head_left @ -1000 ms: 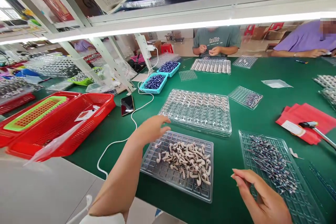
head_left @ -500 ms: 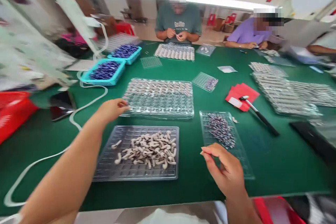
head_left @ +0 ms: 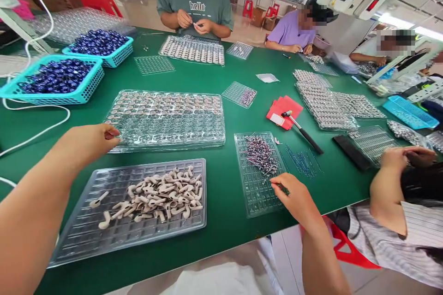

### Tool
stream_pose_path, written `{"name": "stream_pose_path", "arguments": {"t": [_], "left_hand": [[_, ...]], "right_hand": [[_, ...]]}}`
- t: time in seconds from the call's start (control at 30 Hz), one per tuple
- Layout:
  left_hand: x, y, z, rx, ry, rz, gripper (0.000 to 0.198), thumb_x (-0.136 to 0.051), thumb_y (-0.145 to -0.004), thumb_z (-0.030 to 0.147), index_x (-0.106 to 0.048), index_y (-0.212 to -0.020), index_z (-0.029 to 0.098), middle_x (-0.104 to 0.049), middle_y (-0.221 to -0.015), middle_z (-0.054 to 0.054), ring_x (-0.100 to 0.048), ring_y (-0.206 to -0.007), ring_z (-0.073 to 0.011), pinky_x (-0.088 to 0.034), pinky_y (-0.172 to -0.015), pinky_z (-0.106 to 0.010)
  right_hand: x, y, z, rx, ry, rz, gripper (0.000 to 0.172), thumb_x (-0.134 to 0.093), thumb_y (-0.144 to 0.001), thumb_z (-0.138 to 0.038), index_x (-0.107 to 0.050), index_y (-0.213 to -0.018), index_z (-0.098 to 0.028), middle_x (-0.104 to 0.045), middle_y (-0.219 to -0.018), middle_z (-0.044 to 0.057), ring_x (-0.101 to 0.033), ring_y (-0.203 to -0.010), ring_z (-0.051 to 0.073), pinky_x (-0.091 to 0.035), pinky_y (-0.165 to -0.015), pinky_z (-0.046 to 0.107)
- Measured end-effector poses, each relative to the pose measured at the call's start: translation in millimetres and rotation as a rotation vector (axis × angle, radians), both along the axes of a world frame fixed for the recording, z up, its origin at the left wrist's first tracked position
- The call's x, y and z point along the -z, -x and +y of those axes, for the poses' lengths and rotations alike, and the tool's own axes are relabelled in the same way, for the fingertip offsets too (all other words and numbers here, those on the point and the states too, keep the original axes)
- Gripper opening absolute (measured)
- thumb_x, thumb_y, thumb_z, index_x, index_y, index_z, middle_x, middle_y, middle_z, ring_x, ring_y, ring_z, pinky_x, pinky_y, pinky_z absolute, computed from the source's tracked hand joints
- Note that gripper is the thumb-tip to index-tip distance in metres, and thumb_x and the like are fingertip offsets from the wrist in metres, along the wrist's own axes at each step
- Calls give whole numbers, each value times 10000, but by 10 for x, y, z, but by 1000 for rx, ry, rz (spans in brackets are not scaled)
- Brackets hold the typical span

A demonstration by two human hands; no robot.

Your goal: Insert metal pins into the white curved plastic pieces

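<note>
My left hand (head_left: 90, 145) is closed, its fingers curled in at the left front corner of a stacked clear plastic tray (head_left: 166, 140). Whatever those fingers may hold is hidden. Pale earbud shells in rows fill the back of that tray. My right hand (head_left: 294, 196) pinches thumb and forefinger together at the lower edge of a pile of small thin-stemmed parts (head_left: 260, 154); I cannot make out what is in the pinch. That pile lies on a clear gridded tray (head_left: 258, 203). Loose white earbud shells (head_left: 166, 191) are heaped on a grey gridded tray (head_left: 86, 235) in front of me.
Two turquoise baskets (head_left: 93, 76) of shiny blue pieces stand at left. A hammer (head_left: 302, 133) rests partly on red cards (head_left: 285, 106). Stacked filled trays (head_left: 321, 106) lie to the right. A co-worker's arm (head_left: 387, 189) is close at right; other people sit across the table.
The view has swung to the right, bringing in the co-worker at right. My right hand has moved forward to the pile of small parts. My left hand stays at the clear tray's corner.
</note>
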State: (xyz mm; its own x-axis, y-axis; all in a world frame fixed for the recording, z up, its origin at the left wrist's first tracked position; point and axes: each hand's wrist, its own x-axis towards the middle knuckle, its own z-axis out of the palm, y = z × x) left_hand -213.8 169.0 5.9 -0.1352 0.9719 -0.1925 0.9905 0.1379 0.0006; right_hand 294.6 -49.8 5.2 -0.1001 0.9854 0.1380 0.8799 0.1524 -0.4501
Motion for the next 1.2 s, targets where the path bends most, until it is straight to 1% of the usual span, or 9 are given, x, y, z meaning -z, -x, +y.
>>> {"name": "stream_pose_path", "arguments": {"t": [0.13,0.23,0.3,0.37,0.47,0.63,0.83,1.0,1.2], "left_hand": [[-233,-106,-121,-28,-75,-5,328,-575,-821,450,-669,-1010,199,-667,-801,26,-560,-701,-166,-313,-556,-179],[-463,-260,-287,-149,-155,-124,354,-585,-811,502,-699,-990,219,-604,-661,37,-539,-641,-171,-407,-636,-228],[-568,-405,-422,-235,-241,-366,307,-646,-787,449,-714,-973,214,-632,-682,41,-582,-692,-170,-480,-782,-295],[-616,-579,-573,-276,-301,-780,231,-684,-768,320,-705,-946,174,-689,-781,25,-644,-776,-166,-500,-892,-345],[-605,-878,-816,-309,-214,-1371,151,-702,-729,199,-673,-856,122,-715,-786,-22,-700,-783,-183,-558,-856,-350],[-492,-1347,-1203,-422,322,-1681,180,-801,-626,182,-711,-773,130,-723,-719,-50,-707,-706,-181,-596,-703,-250],[-369,-1731,-1468,-411,655,-1861,61,-725,-669,109,-730,-711,153,-695,-863,-50,-652,-716,-130,-581,-680,-205],[-338,-1916,-1521,-406,746,-1920,161,-656,-687,97,-773,-788,140,-659,-844,-85,-595,-744,-139,-549,-628,-191],[-245,-1995,-1564,-420,762,-1911,224,-614,-724,94,-761,-886,144,-621,-911,-89,-568,-811,-159,-514,-685,-237]], "right_hand": [[63,47,123,-154,-26,-206,212,-510,-929,-113,-688,-989,-209,-668,-909,72,-610,-853,210,-508,-749,348],[59,73,211,-244,-24,-343,178,-534,-917,-94,-686,-922,-185,-639,-862,69,-569,-804,210,-473,-705,343],[54,73,258,-303,-38,-396,172,-534,-922,-103,-677,-864,-179,-620,-839,68,-545,-787,207,-453,-700,343],[59,59,290,-345,-45,-406,182,-527,-928,-106,-666,-834,-178,-609,-836,66,-532,-792,203,-447,-717,342],[84,30,308,-353,-40,-362,171,-529,-921,-96,-651,-835,-179,-611,-860,64,-535,-811,199,-453,-735,337],[64,66,256,-266,-80,-186,142,-527,-896,-101,-628,-863,-196,-648,-909,69,-580,-860,208,-471,-792,368],[8,265,64,-23,-30,244,62,-550,-884,-197,-606,-883,-224,-681,-851,24,-634,-799,168,-511,-762,308],[124,440,-74,125,63,541,269,-570,-897,-259,-645,-1155,-237,-675,-873,14,-636,-764,143,-527,-724,264],[163,639,-64,177,70,580,183,-563,-903,-287,-709,-984,-213,-708,-864,39,-640,-724,153,-531,-668,268]]}}
